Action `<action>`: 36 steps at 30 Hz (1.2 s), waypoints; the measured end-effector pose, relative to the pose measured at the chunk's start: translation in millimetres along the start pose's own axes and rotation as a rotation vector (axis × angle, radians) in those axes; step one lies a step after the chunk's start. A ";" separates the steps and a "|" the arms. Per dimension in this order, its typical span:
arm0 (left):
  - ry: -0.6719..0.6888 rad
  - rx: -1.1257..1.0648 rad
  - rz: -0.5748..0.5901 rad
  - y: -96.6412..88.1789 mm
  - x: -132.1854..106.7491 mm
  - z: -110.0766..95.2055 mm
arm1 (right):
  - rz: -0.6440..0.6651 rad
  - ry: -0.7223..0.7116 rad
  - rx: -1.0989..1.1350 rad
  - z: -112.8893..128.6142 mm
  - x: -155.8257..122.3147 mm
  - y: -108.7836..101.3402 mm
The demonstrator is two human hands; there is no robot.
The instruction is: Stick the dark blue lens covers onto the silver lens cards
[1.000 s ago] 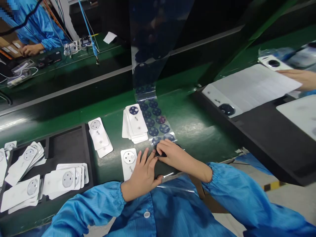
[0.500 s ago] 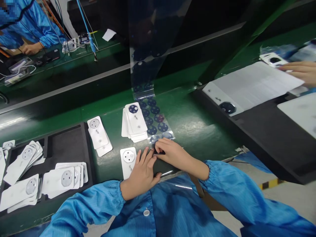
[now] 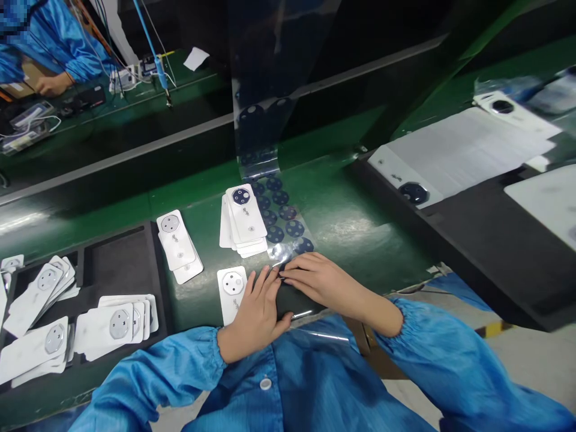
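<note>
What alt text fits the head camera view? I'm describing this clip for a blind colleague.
A person's left hand and right hand meet at the near end of a clear film strip of dark round stickers on a green conveyor belt. White cards lie stacked beside them, with more in a black foam tray.

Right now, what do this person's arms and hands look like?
The left hand and right hand are bare, with no gloves. The left sleeve and right sleeve are shiny blue, gathered at elastic cuffs.

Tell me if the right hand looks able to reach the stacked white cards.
Likely yes: the right hand lies near the stacked white cards, and only the flat clear film lies between them.
</note>
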State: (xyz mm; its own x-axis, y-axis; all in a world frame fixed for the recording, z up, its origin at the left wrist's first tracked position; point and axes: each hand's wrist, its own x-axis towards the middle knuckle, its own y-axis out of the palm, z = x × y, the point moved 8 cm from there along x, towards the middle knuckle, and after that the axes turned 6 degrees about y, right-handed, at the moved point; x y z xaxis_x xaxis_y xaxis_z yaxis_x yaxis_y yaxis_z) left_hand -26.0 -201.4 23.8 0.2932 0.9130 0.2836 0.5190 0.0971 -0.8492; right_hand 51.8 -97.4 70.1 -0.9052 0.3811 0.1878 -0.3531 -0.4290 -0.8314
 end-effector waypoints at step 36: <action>0.005 -0.051 0.007 -1.2 -1.0 0.4 | -0.219 -0.045 0.017 26.3 -11.7 -34.5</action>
State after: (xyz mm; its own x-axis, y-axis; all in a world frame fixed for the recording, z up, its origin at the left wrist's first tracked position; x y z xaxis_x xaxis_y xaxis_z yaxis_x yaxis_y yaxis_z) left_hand -27.3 -202.2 24.4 0.3011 0.9114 0.2803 0.5574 0.0703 -0.8273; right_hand 68.3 -108.6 110.3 -0.8160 0.4301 0.3863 -0.5460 -0.3540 -0.7593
